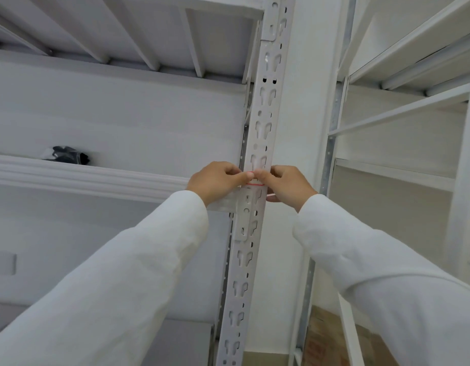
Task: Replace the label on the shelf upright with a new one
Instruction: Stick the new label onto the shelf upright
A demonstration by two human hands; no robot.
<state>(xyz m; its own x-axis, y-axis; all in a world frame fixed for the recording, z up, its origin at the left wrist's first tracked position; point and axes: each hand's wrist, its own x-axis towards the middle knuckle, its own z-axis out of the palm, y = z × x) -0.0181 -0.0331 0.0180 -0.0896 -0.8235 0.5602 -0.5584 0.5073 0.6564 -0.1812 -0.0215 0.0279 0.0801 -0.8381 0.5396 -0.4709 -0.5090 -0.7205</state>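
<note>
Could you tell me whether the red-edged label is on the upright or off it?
On it: the label lies flat against the upright, both hands' fingers pressing it.

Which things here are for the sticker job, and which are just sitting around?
For the job:
- label, white with red edges, on the post
- shelf upright, the slotted post
- left hand and right hand, both pressing the label
- slip tucked under the right hand; cannot tell what it is

Just sitting around:
- black bundle on the left shelf
- second rack on the right
</note>
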